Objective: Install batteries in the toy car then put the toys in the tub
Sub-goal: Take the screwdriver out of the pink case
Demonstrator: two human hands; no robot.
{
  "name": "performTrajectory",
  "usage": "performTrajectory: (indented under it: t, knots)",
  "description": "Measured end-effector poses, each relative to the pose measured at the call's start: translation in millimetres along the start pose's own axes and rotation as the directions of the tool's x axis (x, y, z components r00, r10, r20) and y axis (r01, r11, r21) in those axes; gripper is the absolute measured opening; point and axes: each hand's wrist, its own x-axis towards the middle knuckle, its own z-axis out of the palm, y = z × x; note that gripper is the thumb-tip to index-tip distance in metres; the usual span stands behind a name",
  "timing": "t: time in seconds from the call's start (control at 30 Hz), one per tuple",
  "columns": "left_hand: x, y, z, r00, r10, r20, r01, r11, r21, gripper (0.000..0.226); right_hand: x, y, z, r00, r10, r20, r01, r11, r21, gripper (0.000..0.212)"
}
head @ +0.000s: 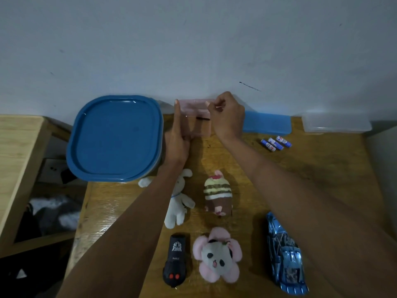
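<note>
A wooden table [322,168] stands against a pale wall [193,39]; the lidded blue tub [115,137] sits far left; the shiny blue car [284,254] lies near right, batteries [276,143] beyond; left hand [177,138], fingers straight, steadies a pink box [196,117]; right hand [227,117] pinches a thin tool [219,107].

- Blue toy car [285,257], lengthwise at the table's near right.
- Three blue-and-white batteries [276,143], side by side, far beyond the car.
- Tub [115,137], blue lid closed, far left of the car.
</note>
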Motion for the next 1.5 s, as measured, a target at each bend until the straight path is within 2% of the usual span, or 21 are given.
performTrajectory:
  t: [0.1, 0.2, 0.4, 0.63, 0.97, 1.1, 1.2, 1.33, 1.43, 1.5]
  knots:
    - [0, -1, 1, 1.000, 0.012, 0.017, -0.012, 1.000, 0.011, 0.088, 0, 3, 2, 1.000, -0.027, 0.008, 0.027, 1.000, 0.008, 0.010]
    - [1, -2, 1, 0.999, 0.008, 0.032, -0.007, 1.000, -0.026, 0.089, -5, 10, 1, 0.993, -0.088, 0.076, 0.092, 0.994, -0.056, 0.015]
    - [3, 1, -1, 0.999, -0.012, 0.045, 0.016, 0.995, -0.102, 0.092, -11, 24, 2, 0.986, -0.075, 0.148, 0.096, 0.985, -0.142, 0.028]
    - [7, -3, 2, 0.996, -0.050, 0.074, 0.063, 0.980, -0.187, 0.094, -5, 22, 7, 0.949, -0.134, 0.287, 0.241, 0.893, -0.380, 0.023]
    - [6, 2, 1, 0.994, -0.073, 0.080, 0.093, 0.955, -0.281, 0.085, -10, 13, 23, 0.961, -0.113, 0.252, 0.229, 0.838, -0.495, 0.018]
    - [5, 5, 0, 0.994, -0.078, 0.078, 0.095, 0.963, -0.253, 0.086, -18, 16, 18, 0.944, -0.184, 0.273, 0.284, 0.873, -0.397, 0.019]
    - [6, -1, 1, 0.997, -0.043, 0.070, 0.057, 0.975, -0.213, 0.090, -26, 24, 12, 0.945, -0.290, 0.149, 0.313, 0.935, -0.165, 0.015]
    - [6, 2, 0, 0.996, -0.051, 0.067, 0.063, 0.977, -0.202, 0.092, -22, 20, 4, 0.972, -0.233, -0.016, 0.233, 0.971, 0.048, 0.023]
    - [5, 0, 1, 0.995, -0.074, 0.062, 0.084, 0.982, -0.171, 0.098, -19, 17, 2, 0.971, -0.240, 0.025, 0.238, 0.970, 0.053, 0.033]
    - [5, -3, 2, 0.995, -0.076, 0.057, 0.084, 0.985, -0.154, 0.095, -21, 21, 3, 0.967, -0.243, 0.078, 0.242, 0.970, 0.023, 0.030]
